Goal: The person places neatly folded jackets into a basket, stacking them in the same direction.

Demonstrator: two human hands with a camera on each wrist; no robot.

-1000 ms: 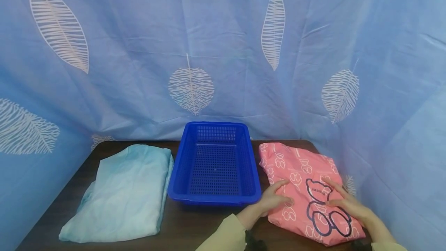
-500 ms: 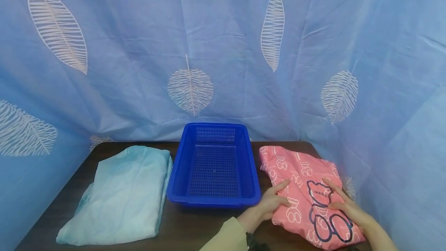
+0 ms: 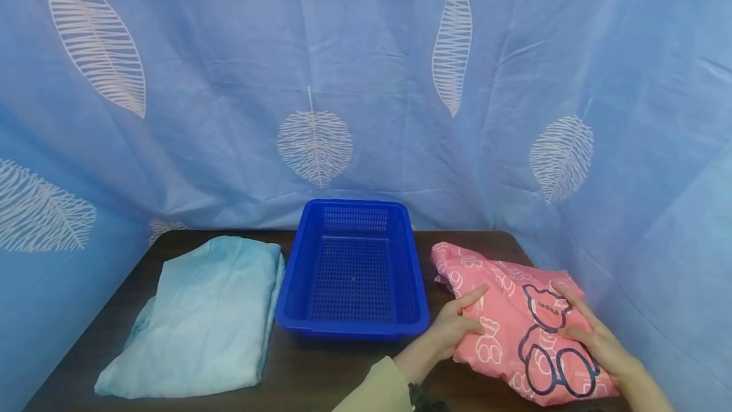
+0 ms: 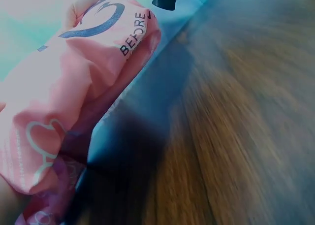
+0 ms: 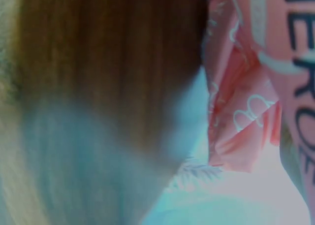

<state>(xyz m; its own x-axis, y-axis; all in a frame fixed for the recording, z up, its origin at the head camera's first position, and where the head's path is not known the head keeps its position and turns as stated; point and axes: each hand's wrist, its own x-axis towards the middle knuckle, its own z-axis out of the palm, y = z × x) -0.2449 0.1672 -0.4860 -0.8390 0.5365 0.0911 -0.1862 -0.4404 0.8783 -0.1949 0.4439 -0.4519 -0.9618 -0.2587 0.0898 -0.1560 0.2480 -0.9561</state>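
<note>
A folded pink cloth [image 3: 503, 316] with white bear prints and a large dark bear outline is held between both hands at the right of the table. My left hand [image 3: 448, 329] grips its left edge, thumb on top and the other fingers tucked beneath. On the opposite edge my right hand [image 3: 600, 345] holds it the same way. The left wrist view has the pink cloth [image 4: 88, 82] raised over the wood, dark lettering on its upper face. Loose folds of the pink cloth [image 5: 246, 107] hang down in the right wrist view.
A blue plastic basket [image 3: 352, 328] with perforated walls stands mid-table, just left of my left hand. Further left lies a folded pale blue cloth [image 3: 200, 329]. The dark wood table [image 3: 320, 374] borders a blue leaf-patterned curtain [image 3: 366, 145] behind and at the sides.
Both hands have moved slightly right, and the pink cloth has shifted with them, its far edge drawn nearer and rising off the table. The basket and pale blue cloth stay put.
</note>
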